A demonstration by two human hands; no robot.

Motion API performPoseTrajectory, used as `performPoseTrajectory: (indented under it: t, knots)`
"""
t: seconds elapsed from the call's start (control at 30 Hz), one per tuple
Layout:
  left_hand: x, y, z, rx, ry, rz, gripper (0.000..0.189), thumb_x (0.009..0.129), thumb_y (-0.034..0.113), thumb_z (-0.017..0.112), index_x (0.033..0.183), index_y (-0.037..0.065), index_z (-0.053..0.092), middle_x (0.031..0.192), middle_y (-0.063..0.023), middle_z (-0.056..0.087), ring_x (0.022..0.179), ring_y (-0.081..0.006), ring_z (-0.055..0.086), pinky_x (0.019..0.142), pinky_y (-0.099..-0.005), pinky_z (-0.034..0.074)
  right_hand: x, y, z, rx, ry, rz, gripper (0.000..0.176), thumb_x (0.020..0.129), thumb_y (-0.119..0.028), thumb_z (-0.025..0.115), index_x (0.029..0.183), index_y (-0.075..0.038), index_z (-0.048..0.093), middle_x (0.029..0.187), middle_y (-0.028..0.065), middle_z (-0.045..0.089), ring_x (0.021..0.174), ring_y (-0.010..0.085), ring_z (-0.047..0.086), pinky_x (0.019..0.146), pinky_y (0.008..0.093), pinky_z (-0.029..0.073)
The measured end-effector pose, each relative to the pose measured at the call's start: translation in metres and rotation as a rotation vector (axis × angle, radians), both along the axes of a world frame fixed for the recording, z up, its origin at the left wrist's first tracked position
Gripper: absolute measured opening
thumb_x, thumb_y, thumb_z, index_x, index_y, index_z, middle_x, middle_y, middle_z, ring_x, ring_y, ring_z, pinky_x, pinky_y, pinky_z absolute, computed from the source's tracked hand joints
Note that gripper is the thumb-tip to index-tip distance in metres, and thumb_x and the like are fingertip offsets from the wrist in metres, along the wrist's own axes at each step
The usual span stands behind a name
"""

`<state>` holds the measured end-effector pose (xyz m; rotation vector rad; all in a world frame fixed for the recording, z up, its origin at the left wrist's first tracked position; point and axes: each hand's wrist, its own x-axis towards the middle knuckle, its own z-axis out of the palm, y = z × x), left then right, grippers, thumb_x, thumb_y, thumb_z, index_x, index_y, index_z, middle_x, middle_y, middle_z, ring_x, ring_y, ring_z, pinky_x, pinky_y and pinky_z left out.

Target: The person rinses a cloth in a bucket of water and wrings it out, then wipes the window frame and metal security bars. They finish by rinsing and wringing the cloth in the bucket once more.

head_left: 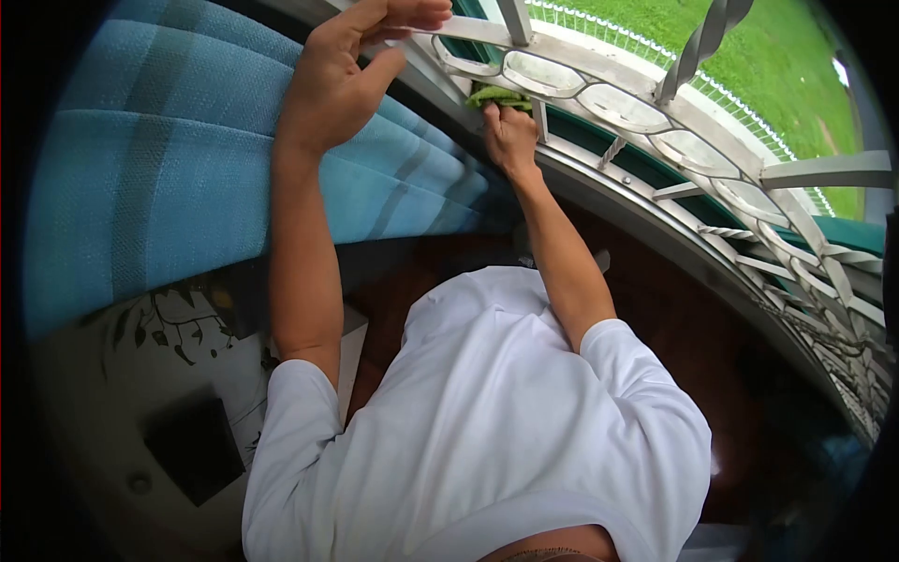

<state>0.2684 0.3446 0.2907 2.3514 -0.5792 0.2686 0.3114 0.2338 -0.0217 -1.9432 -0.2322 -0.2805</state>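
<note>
**Pressing a green cloth to the window grille: hands and surroundings**

Your right hand [510, 139] is raised to the white window grille [655, 117]. Its fingers are closed on a bunched green cloth [498, 96]. The cloth sits against the grille's lower band, just below the row of oval links and beside a short upright bar. Most of the cloth is hidden behind your fingers, and only a crumpled edge shows above the knuckles.

Your left hand [342, 80] is higher and to the left. Its fingers are curled over a flat white rail [459, 30] of the same grille, with the thumb spread below. The palm faces the camera. The two hands are near each other but not touching.

A blue curtain [159, 159] hangs in folds behind your left forearm. Beyond the grille lies a green lawn [777, 56], and a twisted bar [698, 47] crosses in front of it. Your white T-shirt [487, 421] fills the lower centre of the view. Dark wood [684, 318] runs under the grille on your right. At lower left, a dark square object [192, 450] lies on a pale surface with a leaf pattern. I cannot tell what that object is.
</note>
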Motion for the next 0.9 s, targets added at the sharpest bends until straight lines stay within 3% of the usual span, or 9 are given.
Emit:
performPoseTrajectory:
  t: [0.03,0.1,0.2,0.3,0.4,0.53,0.8,0.87,0.9]
  knots:
    - [0.003,0.008,-0.001,-0.146,0.063,-0.114,0.052,0.085,-0.012,0.043,0.130,-0.003,0.065,0.129,-0.0180,0.070,0.122,-0.0254,0.068,0.113,-0.0386,0.049,-0.004,0.000,-0.004,-0.140,0.019,0.002,0.041,0.094,-0.037,0.062,0.075,-0.001,0.073,0.068,0.0227,0.068,0.066,0.0440,0.069,0.067,0.0514,0.057]
    - [0.004,0.013,-0.007,-0.175,0.066,-0.118,0.051,0.086,-0.012,0.044,0.133,-0.002,0.064,0.128,-0.0173,0.071,0.123,-0.0253,0.067,0.112,-0.0377,0.049,-0.007,0.001,0.005,-0.304,0.086,0.011,0.049,0.095,-0.037,0.056,0.070,0.002,0.072,0.069,0.0272,0.068,0.066,0.0479,0.069,0.072,0.0554,0.057]
    - [0.000,0.010,-0.010,-0.134,0.046,-0.038,0.051,0.086,-0.013,0.044,0.131,0.000,0.066,0.124,-0.0146,0.072,0.120,-0.0226,0.068,0.110,-0.0362,0.051,0.012,-0.002,0.036,-0.144,0.228,0.097,0.049,0.095,-0.036,0.052,0.076,0.005,0.072,0.079,0.0312,0.069,0.078,0.0498,0.069,0.079,0.0565,0.055]
    - [0.011,0.015,-0.012,-0.122,0.025,-0.023,0.050,0.087,-0.013,0.044,0.128,0.002,0.068,0.121,-0.0121,0.074,0.116,-0.0202,0.070,0.108,-0.0347,0.053,0.008,-0.005,0.059,-0.046,0.164,0.142,0.045,0.095,-0.034,0.053,0.082,0.005,0.073,0.084,0.0328,0.068,0.083,0.0496,0.069,0.082,0.0575,0.053]
    - [0.016,0.016,-0.011,-0.163,0.028,-0.061,0.040,0.093,-0.009,0.048,0.126,0.001,0.069,0.119,-0.0120,0.074,0.112,-0.0201,0.072,0.104,-0.0338,0.055,0.001,-0.002,0.047,-0.128,0.214,0.009,0.043,0.095,-0.032,0.053,0.086,0.004,0.074,0.086,0.0325,0.069,0.084,0.0497,0.069,0.082,0.0577,0.054]
    - [0.021,0.020,-0.008,-0.170,0.056,-0.118,0.043,0.096,-0.010,0.045,0.132,0.000,0.065,0.124,-0.0146,0.072,0.113,-0.0230,0.071,0.102,-0.0342,0.054,-0.004,0.001,0.014,-0.459,0.372,0.088,0.034,0.092,-0.026,0.054,0.089,0.001,0.075,0.094,0.0286,0.073,0.088,0.0489,0.072,0.085,0.0571,0.056]
    - [0.021,0.028,-0.019,-0.277,0.117,-0.126,0.037,0.100,-0.006,0.047,0.133,-0.002,0.063,0.121,-0.0160,0.072,0.111,-0.0222,0.072,0.103,-0.0359,0.055,-0.003,0.008,0.025,-0.075,0.281,0.072,0.037,0.091,-0.029,0.058,0.086,0.003,0.074,0.090,0.0300,0.072,0.083,0.0489,0.071,0.081,0.0581,0.056]
    - [0.022,0.026,-0.021,-0.296,0.121,-0.165,0.036,0.101,-0.006,0.047,0.132,-0.003,0.064,0.120,-0.0158,0.072,0.112,-0.0220,0.072,0.102,-0.0358,0.055,-0.015,0.008,0.026,-0.324,0.326,0.001,0.035,0.090,-0.027,0.060,0.083,0.004,0.074,0.088,0.0295,0.072,0.080,0.0486,0.071,0.079,0.0571,0.057]
    - [0.020,0.023,-0.020,-0.355,0.137,-0.111,0.033,0.098,-0.007,0.051,0.127,-0.001,0.066,0.114,-0.0147,0.072,0.106,-0.0220,0.072,0.096,-0.0336,0.057,-0.013,0.008,-0.007,-0.428,0.269,0.004,0.034,0.089,-0.027,0.061,0.081,0.003,0.074,0.086,0.0284,0.072,0.080,0.0481,0.071,0.079,0.0566,0.057]
